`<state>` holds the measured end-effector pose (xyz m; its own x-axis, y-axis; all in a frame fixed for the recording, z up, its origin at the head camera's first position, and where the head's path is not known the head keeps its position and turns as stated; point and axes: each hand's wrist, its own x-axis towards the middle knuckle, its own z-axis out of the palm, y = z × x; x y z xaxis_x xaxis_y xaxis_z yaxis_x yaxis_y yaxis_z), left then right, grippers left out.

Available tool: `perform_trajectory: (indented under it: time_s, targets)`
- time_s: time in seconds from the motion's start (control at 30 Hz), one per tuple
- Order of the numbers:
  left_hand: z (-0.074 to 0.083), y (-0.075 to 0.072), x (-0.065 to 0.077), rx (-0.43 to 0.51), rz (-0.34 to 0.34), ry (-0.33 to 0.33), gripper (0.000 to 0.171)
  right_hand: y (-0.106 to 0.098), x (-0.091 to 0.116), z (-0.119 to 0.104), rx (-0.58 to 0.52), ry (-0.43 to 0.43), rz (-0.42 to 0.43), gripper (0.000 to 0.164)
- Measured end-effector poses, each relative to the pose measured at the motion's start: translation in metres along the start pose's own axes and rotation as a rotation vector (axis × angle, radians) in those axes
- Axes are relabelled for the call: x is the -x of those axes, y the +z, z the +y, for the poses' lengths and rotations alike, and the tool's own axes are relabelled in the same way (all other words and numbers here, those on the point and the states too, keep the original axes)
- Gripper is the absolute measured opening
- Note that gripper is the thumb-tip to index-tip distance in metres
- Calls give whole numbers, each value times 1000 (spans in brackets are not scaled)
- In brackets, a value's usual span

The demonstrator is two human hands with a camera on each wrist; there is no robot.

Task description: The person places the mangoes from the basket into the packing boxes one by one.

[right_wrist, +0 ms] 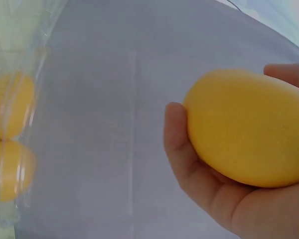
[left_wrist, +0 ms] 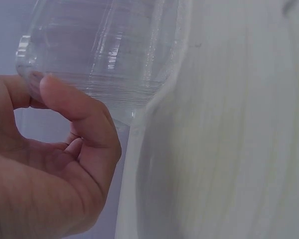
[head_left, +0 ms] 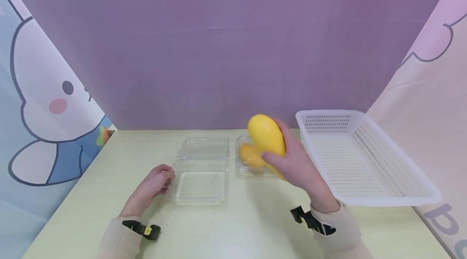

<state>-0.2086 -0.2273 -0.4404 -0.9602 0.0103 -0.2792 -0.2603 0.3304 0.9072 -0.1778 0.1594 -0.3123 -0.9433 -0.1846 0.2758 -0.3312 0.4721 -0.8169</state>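
In the head view my right hand [head_left: 297, 161] grips a smooth yellow mango [head_left: 265, 134] above the table. The right wrist view shows fingers curled round this mango [right_wrist: 249, 129]. Behind and below it stands a clear plastic box [head_left: 240, 170] with mangoes; two mangoes [right_wrist: 12, 104] show through its wall in the right wrist view, while the held one partly hides them in the head view. My left hand [head_left: 155, 184] is at the left edge of an open clear clamshell box [head_left: 200, 200]. Thumb and forefinger pinch its rim [left_wrist: 27, 55] in the left wrist view.
A white perforated basket [head_left: 394, 201] stands at the right of the pale table [head_left: 204, 236]. Beyond the table's back edge rises a purple backdrop [head_left: 219, 68]. Cartoon-printed cloths [head_left: 54, 137] hang at both sides.
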Motion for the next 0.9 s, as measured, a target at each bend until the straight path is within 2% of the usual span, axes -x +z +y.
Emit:
perform_trajectory:
  time_s: [0.33,0.9]
  targets:
    - [0,0,-1,28,-13,-1,25,25,-7,-7,-56,-55,17,85]
    - [2,1,-1,44,-21,-2,22,70,-18,-14,-86,-129,-33,85]
